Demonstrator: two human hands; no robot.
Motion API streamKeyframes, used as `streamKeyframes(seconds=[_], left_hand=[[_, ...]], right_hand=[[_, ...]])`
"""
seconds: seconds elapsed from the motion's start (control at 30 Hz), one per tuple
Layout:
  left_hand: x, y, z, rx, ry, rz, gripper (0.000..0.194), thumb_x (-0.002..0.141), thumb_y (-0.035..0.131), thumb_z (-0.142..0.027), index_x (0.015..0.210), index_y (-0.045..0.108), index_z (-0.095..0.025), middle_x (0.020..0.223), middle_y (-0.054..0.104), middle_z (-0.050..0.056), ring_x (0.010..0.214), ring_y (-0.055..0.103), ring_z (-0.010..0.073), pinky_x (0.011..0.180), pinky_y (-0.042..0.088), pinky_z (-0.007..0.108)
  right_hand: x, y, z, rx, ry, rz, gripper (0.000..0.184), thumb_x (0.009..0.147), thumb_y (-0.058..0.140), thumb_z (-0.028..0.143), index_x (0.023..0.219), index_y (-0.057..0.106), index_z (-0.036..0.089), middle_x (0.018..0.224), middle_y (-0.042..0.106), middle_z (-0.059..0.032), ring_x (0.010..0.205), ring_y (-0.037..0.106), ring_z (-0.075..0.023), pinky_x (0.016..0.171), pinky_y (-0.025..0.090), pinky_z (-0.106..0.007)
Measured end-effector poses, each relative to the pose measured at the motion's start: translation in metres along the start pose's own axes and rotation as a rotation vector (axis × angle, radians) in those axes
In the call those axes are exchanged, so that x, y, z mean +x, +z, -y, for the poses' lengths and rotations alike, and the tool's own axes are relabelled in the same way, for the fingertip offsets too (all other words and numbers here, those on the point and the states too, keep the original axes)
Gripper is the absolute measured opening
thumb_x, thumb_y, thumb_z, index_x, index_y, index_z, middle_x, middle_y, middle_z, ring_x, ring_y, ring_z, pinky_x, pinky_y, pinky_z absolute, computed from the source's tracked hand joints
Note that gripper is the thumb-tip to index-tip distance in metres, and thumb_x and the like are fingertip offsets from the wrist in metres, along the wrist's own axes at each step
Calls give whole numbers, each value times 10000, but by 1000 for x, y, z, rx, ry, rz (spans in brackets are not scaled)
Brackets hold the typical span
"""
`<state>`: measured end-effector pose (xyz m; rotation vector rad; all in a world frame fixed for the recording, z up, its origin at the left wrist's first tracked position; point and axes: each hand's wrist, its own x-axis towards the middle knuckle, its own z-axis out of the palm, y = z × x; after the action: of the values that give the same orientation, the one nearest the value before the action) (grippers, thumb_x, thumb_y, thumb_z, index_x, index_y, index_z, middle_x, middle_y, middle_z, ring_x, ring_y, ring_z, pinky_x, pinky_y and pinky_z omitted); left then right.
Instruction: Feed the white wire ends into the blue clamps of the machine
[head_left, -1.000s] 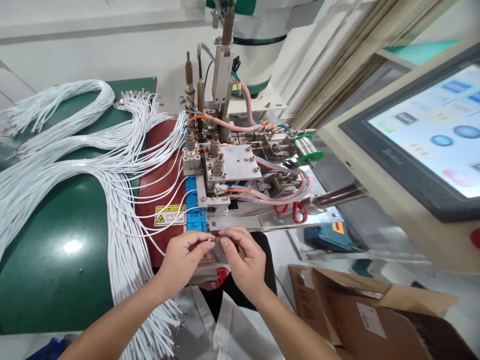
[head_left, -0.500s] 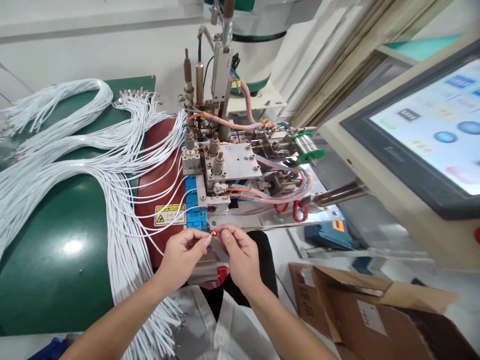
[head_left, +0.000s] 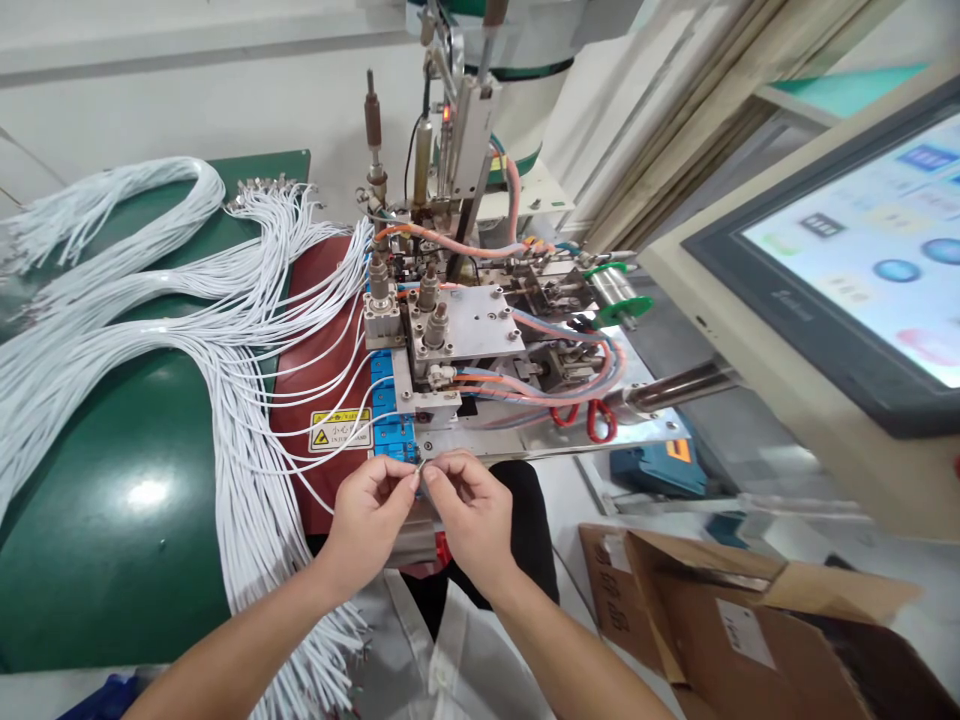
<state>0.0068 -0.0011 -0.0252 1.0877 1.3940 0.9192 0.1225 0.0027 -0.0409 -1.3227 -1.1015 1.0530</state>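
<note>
Seen from where I stand, both hands are raised at the near edge of the machine (head_left: 472, 325), just below the row of blue blocks (head_left: 391, 437). The left hand (head_left: 369, 522) is pinched narrow, thumb against forefinger, on a thin wire end (head_left: 421, 466). That end projects toward the right hand (head_left: 471, 515), whose thumb and forefinger are also drawn together at its tip; whether they grip it cannot be told, the contact being too small to see.

Left of the machine, bundles of white cables (head_left: 251, 470) lie across the green desk (head_left: 112, 570), the nearest hanging over its front edge. Single strands pass over a dark red panel (head_left: 326, 350) to the machine's left side, some reaching the blue blocks. A yellow-and-white warning label (head_left: 341, 430) is fixed to that panel.

At the machine's right stands a green-flanged spool (head_left: 616, 296). Further right, a lit touchscreen (head_left: 877, 230) is tilted above an open cardboard box (head_left: 622, 590).
</note>
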Motion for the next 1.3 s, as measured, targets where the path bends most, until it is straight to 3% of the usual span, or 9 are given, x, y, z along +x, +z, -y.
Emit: streamKeyframes(seconds=[0.13,0.3,0.5,0.67,0.77,0.83,1.03,1.17,1.3], left_hand=[[-1,2,3,17,28,-47,115,768,556,-263,748,570,-151,725,579,17,667,538,123,636,467,239],[0,2,5,74,83,-57,108,782,530,-250,745,563,-155,737,556,19,672,540,126,631,473,244],[-1,-1,6,223,237,-57,84,786,515,-191,730,572,-166,728,552,13,670,536,122,620,455,228],[-1,-6,-2,336,340,-14,102,779,504,-137,737,592,-167,747,576,20,691,548,119,645,443,221],[1,-11,-8,423,332,101,117,768,508,-129,709,601,-170,722,582,13,659,535,111,607,423,208],[3,-13,-10,439,274,159,105,753,522,-136,688,597,-172,671,571,-1,613,520,105,558,406,198],[1,-7,-4,202,107,-9,89,789,499,-226,726,532,-172,535,485,-48,462,474,83,476,396,193],[1,-6,0,179,93,-12,97,779,515,-239,715,533,-169,516,472,-50,452,472,84,472,394,195],[2,-7,1,192,90,17,78,769,522,-217,711,544,-169,524,487,-45,461,477,84,477,391,191]], right_hand=[[0,2,1,-70,-125,-20,111,729,534,174,619,525,184,628,516,2,610,518,-131,586,439,-266],[6,-2,4,-163,-283,62,79,733,528,155,661,537,187,662,532,-11,616,517,-132,570,439,-262],[9,-7,8,-216,-181,149,121,751,535,180,632,518,185,639,524,-3,589,507,-122,555,429,-240],[17,-19,18,-316,-137,298,135,750,526,168,617,507,180,618,507,10,564,480,-109,536,395,-223],[24,-28,24,-373,-170,478,122,746,517,139,630,525,176,626,511,10,583,479,-112,547,380,-224],[25,-29,24,-347,-197,525,113,749,517,140,645,543,173,643,525,2,612,488,-120,572,384,-235],[8,-6,6,-11,13,186,177,769,527,231,603,531,171,611,512,5,586,484,-120,561,402,-243],[5,-2,-1,10,5,159,134,749,553,236,633,575,173,646,533,0,619,500,-127,586,411,-248],[13,-5,0,120,138,160,77,695,603,235,662,606,166,667,580,-5,618,530,-125,593,436,-253]])
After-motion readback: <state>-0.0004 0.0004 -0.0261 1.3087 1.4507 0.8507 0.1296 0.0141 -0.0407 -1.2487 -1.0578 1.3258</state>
